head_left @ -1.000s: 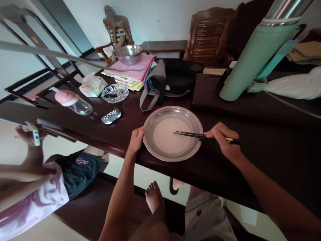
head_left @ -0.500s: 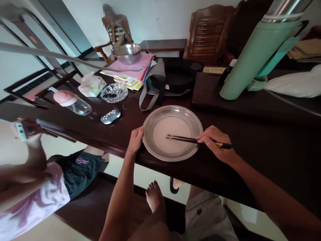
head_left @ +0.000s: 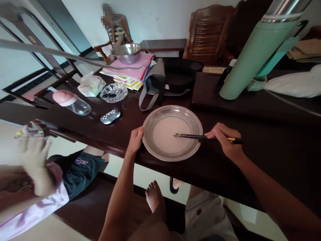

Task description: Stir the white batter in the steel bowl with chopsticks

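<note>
Drawing black chopsticks (head_left: 194,136) back rightward across milky liquid (head_left: 165,135).
Likely mid-stir; grasping them in right hand (head_left: 226,140), gripping metal basin (head_left: 173,158) by rim with left hand (head_left: 136,138).

Against the fingers of the left hand (head_left: 136,139), the shallow basin (head_left: 148,134) is shiny metal; between those of the right hand (head_left: 227,142), the chopsticks (head_left: 192,136) look smooth; beneath both, the tabletop (head_left: 122,135) is glossy wood.

Your chopsticks (head_left: 197,136) are black with a gold band (head_left: 231,139) toward the right. Near you, pale pinkish-white liquid (head_left: 168,135) shows in a silver-grey basin (head_left: 148,140). Far right, you have a sage-green flask (head_left: 253,63); far left, a blue-and-yellow striped shirt (head_left: 117,33).
</note>
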Motion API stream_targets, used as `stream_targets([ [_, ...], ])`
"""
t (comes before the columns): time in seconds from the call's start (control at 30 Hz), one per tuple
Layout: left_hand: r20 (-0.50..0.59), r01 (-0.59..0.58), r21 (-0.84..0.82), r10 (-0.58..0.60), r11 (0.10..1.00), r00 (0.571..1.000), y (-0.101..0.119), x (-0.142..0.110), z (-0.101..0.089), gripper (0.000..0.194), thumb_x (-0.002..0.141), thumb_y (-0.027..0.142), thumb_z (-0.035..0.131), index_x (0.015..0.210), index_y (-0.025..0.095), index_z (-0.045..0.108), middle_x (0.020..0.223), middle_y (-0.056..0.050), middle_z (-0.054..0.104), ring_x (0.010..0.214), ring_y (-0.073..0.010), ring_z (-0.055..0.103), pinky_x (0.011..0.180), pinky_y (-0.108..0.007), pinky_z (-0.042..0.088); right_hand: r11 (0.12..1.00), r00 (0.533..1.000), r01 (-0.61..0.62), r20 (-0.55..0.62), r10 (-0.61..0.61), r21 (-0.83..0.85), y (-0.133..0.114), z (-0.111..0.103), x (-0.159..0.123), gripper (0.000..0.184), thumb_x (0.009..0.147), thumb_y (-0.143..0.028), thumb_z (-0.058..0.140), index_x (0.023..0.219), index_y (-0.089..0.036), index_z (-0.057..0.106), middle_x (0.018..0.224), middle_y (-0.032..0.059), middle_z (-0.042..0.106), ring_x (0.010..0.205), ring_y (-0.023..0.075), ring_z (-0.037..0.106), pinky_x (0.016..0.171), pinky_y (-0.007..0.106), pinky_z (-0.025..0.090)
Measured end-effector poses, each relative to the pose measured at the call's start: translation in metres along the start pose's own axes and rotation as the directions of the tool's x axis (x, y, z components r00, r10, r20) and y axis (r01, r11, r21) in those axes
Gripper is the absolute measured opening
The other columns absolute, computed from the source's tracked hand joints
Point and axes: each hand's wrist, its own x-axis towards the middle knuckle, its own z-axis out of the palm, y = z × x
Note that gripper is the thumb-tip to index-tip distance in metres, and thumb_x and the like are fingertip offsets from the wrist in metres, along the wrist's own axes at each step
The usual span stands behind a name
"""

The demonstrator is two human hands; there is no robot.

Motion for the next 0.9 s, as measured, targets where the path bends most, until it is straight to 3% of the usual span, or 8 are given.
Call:
stream_targets([
  [0.17,-0.003,0.003,0.005,-0.003,1.0,1.0,0.0005,0.0006,0.0,0.039,0.082,0.05,0.046,0.057,0.019,0.043,0.057,0.002,0.039,0.06,-0.0127,0.034,0.056,-0.026,0.033,0.997,0.993,0.074,0.093,-0.073,-0.013,-0.001,0.0019,-0.0003,0.022,0.093,-0.021,0.057,0.079,-0.027,0.072,0.082,0.0004,0.078,0.074,0.0192,0.067,0.073,0.04,0.051],
  [0.3,-0.008,0.013,0.0,-0.013,1.0,1.0,0.0012,-0.0002,0.0002,0.04,0.081,0.05,0.047,0.056,0.019,0.043,0.057,0.002,0.039,0.06,-0.0126,0.034,0.055,-0.026,0.033,1.0,1.0,0.008,-0.013,-0.008,-0.005,0.0006,-0.0003,-0.0006,0.031,0.097,-0.022,0.05,0.073,-0.026,0.069,0.073,0.0008,0.074,0.068,0.0183,0.064,0.068,0.039,0.049],
  [0.47,-0.01,0.023,0.003,-0.023,1.0,1.0,0.0022,-0.0012,0.0,0.04,0.082,0.05,0.047,0.057,0.019,0.043,0.058,0.002,0.039,0.06,-0.0127,0.034,0.055,-0.026,0.033,0.998,0.993,0.056,0.102,-0.055,-0.006,-0.0001,0.0018,-0.0008,0.023,0.094,-0.024,0.056,0.078,-0.027,0.072,0.082,0.0002,0.078,0.075,0.0194,0.067,0.074,0.04,0.052],
  [0.63,-0.016,0.036,0.01,-0.036,0.999,0.999,0.0018,0.0004,0.0004,0.042,0.079,0.053,0.047,0.055,0.02,0.041,0.057,0.002,0.037,0.06,-0.0129,0.032,0.055,-0.027,0.031,1.0,1.0,-0.022,-0.002,0.023,0.012,0.0009,0.0006,-0.0007,0.033,0.098,-0.026,0.05,0.071,-0.027,0.069,0.072,0.0009,0.074,0.068,0.0188,0.064,0.067,0.039,0.05],
  [0.77,-0.013,0.031,0.005,-0.031,1.0,0.999,0.0018,0.0005,0.0006,0.041,0.079,0.053,0.047,0.055,0.02,0.042,0.057,0.002,0.037,0.06,-0.0129,0.032,0.055,-0.026,0.031,0.999,0.993,0.039,0.109,-0.042,0.025,-0.0003,0.0025,-0.0012,0.024,0.095,-0.023,0.056,0.077,-0.027,0.071,0.081,0.0003,0.077,0.074,0.0191,0.066,0.073,0.04,0.052],
  [0.9,-0.007,0.023,-0.002,-0.023,1.0,1.0,0.002,-0.0001,0.0002,0.041,0.081,0.052,0.047,0.056,0.02,0.042,0.058,0.002,0.038,0.06,-0.0126,0.033,0.055,-0.026,0.031,1.0,1.0,-0.01,0.012,0.01,-0.018,0.0005,0.0012,-0.0011,0.026,0.096,-0.024,0.054,0.076,-0.027,0.07,0.077,0.0009,0.075,0.074,0.0191,0.064,0.07,0.039,0.05],
])
